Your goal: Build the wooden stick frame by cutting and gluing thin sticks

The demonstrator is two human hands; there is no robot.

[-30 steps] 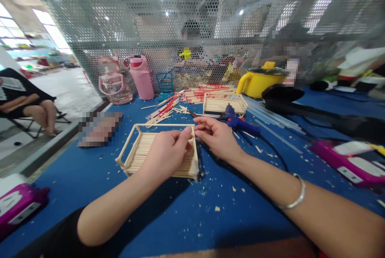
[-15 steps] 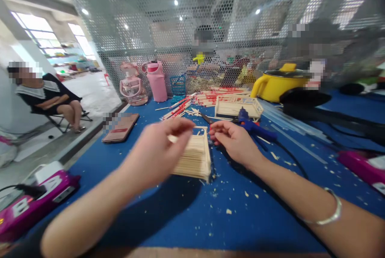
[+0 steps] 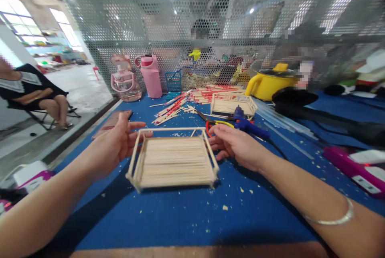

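A small tray built of wooden sticks (image 3: 173,162), with a thin stick railing around its top, is in front of me over the blue table (image 3: 180,222). My left hand (image 3: 116,142) grips its left side, fingers against the railing. My right hand (image 3: 237,146) holds its right side, thumb by the railing's corner post. Whether the tray rests on the table or is lifted slightly, I cannot tell.
A blue glue gun (image 3: 248,123), scissors (image 3: 207,118), a second stick tray (image 3: 233,104) and a heap of red-tipped sticks (image 3: 180,103) lie behind. A phone (image 3: 110,123), two pink bottles (image 3: 150,75), a yellow pot (image 3: 272,79) and magenta devices (image 3: 355,167) ring the area. A mesh screen stands at the back; a person sits at left.
My left hand left the tray's right corner, swung across and now grips its left side. The tray has turned square to me. My right hand moved onto its right edge.
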